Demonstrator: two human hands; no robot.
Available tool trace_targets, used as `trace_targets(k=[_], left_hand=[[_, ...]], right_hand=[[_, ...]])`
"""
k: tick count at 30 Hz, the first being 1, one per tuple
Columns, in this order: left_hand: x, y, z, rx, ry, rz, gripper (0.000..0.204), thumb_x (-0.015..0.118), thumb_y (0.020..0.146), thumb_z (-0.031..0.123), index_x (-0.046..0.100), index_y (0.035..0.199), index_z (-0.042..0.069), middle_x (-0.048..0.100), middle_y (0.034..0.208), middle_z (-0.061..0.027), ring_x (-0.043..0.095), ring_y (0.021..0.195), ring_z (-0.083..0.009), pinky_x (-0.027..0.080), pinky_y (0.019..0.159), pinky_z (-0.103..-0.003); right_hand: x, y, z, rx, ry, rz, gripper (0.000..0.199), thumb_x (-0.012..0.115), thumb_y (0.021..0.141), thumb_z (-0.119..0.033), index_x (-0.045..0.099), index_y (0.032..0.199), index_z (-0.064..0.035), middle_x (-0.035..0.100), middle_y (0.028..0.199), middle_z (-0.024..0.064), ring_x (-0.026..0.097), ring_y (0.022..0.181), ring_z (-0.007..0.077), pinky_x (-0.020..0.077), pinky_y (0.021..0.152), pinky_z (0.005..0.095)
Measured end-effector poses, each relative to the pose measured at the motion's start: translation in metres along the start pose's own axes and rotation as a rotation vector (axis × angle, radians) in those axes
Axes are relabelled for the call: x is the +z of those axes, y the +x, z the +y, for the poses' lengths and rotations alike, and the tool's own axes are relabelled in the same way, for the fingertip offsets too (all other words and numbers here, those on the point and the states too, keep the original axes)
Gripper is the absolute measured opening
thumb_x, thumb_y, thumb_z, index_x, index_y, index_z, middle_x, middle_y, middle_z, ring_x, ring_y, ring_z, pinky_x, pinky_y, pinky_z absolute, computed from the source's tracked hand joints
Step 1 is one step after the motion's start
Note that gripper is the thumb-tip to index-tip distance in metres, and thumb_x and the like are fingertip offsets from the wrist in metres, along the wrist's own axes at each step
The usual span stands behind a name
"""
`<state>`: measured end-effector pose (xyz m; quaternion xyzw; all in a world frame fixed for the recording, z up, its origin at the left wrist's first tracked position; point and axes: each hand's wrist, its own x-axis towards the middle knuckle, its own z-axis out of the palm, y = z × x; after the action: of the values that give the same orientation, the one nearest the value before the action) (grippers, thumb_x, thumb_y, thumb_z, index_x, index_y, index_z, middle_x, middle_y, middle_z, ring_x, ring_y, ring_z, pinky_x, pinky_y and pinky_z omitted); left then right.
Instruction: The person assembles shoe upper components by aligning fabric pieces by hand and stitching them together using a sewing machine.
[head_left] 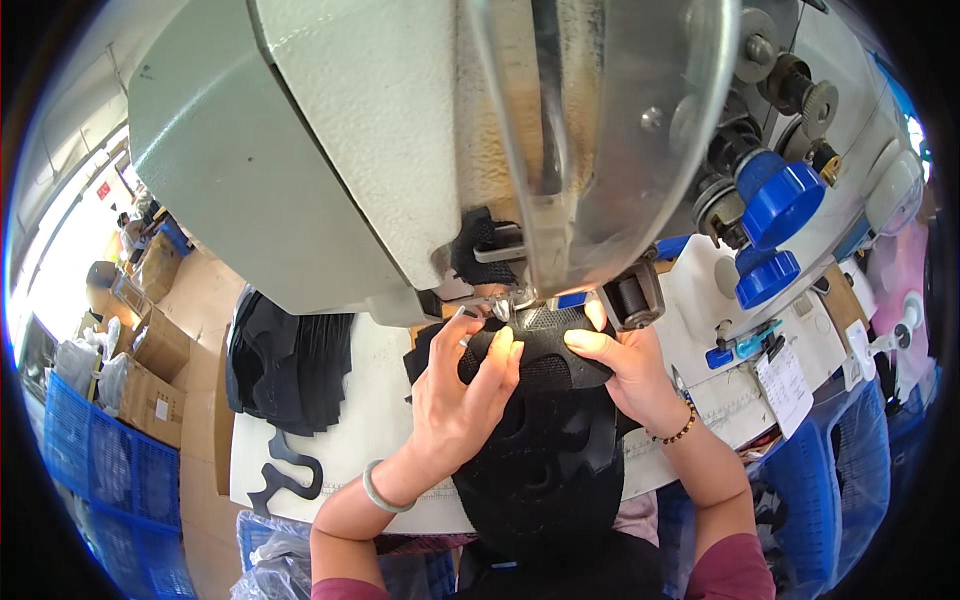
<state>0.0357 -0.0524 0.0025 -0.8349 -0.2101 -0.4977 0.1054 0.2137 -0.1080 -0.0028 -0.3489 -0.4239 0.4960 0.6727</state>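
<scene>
A black mesh shoe-upper piece (548, 368) lies under the head of a sewing machine (370, 150), close to its needle area (510, 303). My left hand (450, 400) is closed on the left side of the piece, with fingertips pressed on it near the needle. My right hand (640, 375) grips the right edge, thumb on top and the other fingers mostly hidden beneath or behind. More black material (535, 460) hangs from the table edge toward me, below the piece. The machine head and a clear shield (620, 150) hide part of the stitching spot.
A stack of black cut pieces (285, 360) sits left on the white table (375, 375), with a wavy black cutout (285, 475) nearer me. Blue knobs (780, 200) stick out at right. A paper sheet (785, 390) lies right; blue crates (120, 470) stand left.
</scene>
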Motion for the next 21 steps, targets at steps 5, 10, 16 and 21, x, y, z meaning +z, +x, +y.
trace_targets(k=[5,10,16,21], left_hand=[[-0.001,-0.004,0.001,-0.091,-0.019,-0.045,0.027,0.074,0.075,0.006,0.063,0.099,0.005,0.054,0.104,-0.0163,0.06,0.081,-0.0283,0.05,0.058,-0.032],[-0.02,-0.001,0.0,-0.248,-0.017,-0.075,0.026,0.074,0.074,0.01,0.064,0.098,0.007,0.055,0.106,-0.0119,0.054,0.08,-0.0267,0.046,0.07,-0.038],[-0.034,0.002,0.017,0.14,0.165,-0.176,0.042,0.058,0.067,-0.005,0.064,0.108,0.001,0.057,0.115,-0.0137,0.054,0.11,-0.0292,0.045,0.095,-0.04],[-0.027,0.004,0.013,0.151,0.056,-0.262,0.04,0.061,0.073,0.003,0.061,0.113,-0.002,0.06,0.113,-0.0108,0.059,0.107,-0.025,0.048,0.096,-0.037]], right_hand=[[0.006,0.0,-0.008,0.087,0.108,0.024,0.023,0.064,0.086,-0.006,0.042,0.085,-0.0117,0.047,0.078,-0.0047,0.047,0.064,0.0002,0.0362,0.052,0.0166],[0.008,-0.009,0.003,0.104,0.173,0.045,0.023,0.063,0.087,-0.007,0.041,0.087,-0.0134,0.047,0.077,-0.006,0.043,0.06,-0.0017,0.0307,0.047,0.0141],[0.053,-0.034,0.02,0.002,0.301,0.255,0.019,0.059,0.091,-0.009,0.041,0.092,-0.0129,0.043,0.069,-0.0072,0.032,0.049,-0.0026,0.0221,0.041,0.0155],[0.08,-0.059,0.026,-0.012,0.301,0.212,0.026,0.048,0.096,-0.008,0.037,0.119,-0.0075,0.054,0.075,0.005,0.037,0.037,0.0057,0.0258,0.035,0.0186]])
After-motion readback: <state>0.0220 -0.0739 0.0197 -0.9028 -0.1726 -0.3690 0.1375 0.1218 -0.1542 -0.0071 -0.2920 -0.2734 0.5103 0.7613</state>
